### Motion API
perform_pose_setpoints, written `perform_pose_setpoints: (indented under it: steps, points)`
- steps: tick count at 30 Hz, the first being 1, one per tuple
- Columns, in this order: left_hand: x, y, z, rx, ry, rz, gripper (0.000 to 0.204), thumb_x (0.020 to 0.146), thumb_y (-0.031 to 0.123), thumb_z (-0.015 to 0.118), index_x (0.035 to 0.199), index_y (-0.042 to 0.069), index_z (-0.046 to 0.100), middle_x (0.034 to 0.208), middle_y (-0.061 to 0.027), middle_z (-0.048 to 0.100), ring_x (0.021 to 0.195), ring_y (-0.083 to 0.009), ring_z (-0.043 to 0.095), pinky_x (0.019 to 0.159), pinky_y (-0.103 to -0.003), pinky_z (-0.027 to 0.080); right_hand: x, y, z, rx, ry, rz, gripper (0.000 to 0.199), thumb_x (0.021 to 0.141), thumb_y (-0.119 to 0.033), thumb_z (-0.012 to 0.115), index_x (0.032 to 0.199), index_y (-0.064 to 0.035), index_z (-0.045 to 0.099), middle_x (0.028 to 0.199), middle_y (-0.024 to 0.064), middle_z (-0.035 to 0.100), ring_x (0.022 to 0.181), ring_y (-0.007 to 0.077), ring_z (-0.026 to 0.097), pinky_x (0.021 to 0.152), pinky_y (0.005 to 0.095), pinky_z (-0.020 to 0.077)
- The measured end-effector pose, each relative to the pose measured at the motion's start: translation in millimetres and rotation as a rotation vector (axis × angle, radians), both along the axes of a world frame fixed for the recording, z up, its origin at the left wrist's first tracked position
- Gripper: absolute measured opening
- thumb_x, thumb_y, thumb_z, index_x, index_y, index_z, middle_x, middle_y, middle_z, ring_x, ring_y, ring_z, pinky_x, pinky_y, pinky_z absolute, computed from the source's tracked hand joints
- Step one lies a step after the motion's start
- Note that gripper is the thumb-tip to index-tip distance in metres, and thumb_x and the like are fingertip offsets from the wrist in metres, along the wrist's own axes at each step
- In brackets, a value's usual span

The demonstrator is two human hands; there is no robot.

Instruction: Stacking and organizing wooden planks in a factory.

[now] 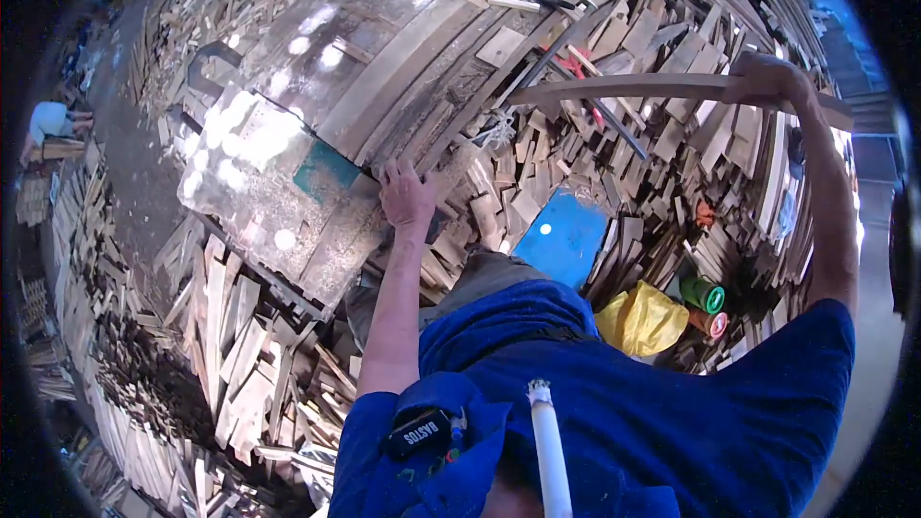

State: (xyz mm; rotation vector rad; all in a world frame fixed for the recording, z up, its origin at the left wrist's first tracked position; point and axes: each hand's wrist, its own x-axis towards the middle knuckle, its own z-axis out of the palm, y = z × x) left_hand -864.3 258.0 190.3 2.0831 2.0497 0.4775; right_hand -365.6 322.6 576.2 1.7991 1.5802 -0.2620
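My right hand (767,82) is raised out to the right, closed around a long wooden strip (633,87). The strip runs leftward, with its far end by the right edge of the workbench. My left hand (407,194) rests on the near edge of the wooden workbench (288,249), its fingers apart and bent over the wood; I see nothing held in it. A teal patch (327,173) lies on the bench top left of that hand. A long plank (408,62) lies farther along the bench.
Wood offcuts (537,168) cover the ground around the bench. To my right are a blue panel (564,238), a yellow bag (641,318) and a green can (702,295). A lit cigarette (549,451) shows low in view. Another person (50,121) is at far left.
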Motion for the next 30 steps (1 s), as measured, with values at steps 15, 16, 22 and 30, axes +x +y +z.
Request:
perform_pose_setpoints:
  steps: [15, 16, 22, 30]
  points:
    - [3.5, 2.7, 1.0, -0.047, 0.012, -0.004, 0.04, 0.083, 0.032, 0.067, 0.11, 0.003, 0.063, 0.133, -0.0177, 0.053, 0.131, -0.0346, 0.046, 0.1, -0.046, 0.049, 12.4, 38.7, -59.6, 0.113, 0.108, 0.086, 0.065, 0.069, -0.063, 0.073, 0.099, -0.0053, 0.075, 0.108, 0.0127, 0.068, 0.097, 0.0255, 0.064, 0.083, 0.0378, 0.0509]
    - [3.6, 2.6, 0.7, -0.047, 0.007, -0.007, 0.041, 0.082, 0.031, 0.068, 0.111, 0.003, 0.063, 0.133, -0.0178, 0.053, 0.13, -0.0346, 0.046, 0.1, -0.045, 0.049, 8.5, 48.9, -83.5, 0.121, 0.098, 0.059, 0.067, 0.069, -0.065, 0.073, 0.099, -0.005, 0.075, 0.106, 0.0125, 0.068, 0.096, 0.0255, 0.064, 0.083, 0.0376, 0.0508]
    - [5.1, 3.6, 0.9, -0.07, -0.025, 0.024, 0.039, 0.082, 0.029, 0.069, 0.109, 0.003, 0.063, 0.133, -0.0183, 0.052, 0.129, -0.0348, 0.047, 0.099, -0.045, 0.05, -45.5, 66.5, -228.7, 0.079, 0.259, 0.062, 0.073, 0.073, -0.07, 0.07, 0.098, -0.001, 0.073, 0.083, 0.0163, 0.071, 0.072, 0.0287, 0.067, 0.066, 0.0431, 0.0526]
    - [11.5, 3.9, -5.4, -0.085, 0.008, 0.031, 0.04, 0.079, 0.027, 0.07, 0.109, 0.002, 0.061, 0.124, -0.0175, 0.055, 0.118, -0.0354, 0.053, 0.097, -0.042, 0.049, -73.4, 62.4, -269.8, -0.044, 0.252, -0.075, 0.059, 0.072, -0.063, 0.074, 0.098, -0.0097, 0.075, 0.083, 0.0134, 0.072, 0.072, 0.0273, 0.068, 0.065, 0.0414, 0.053]
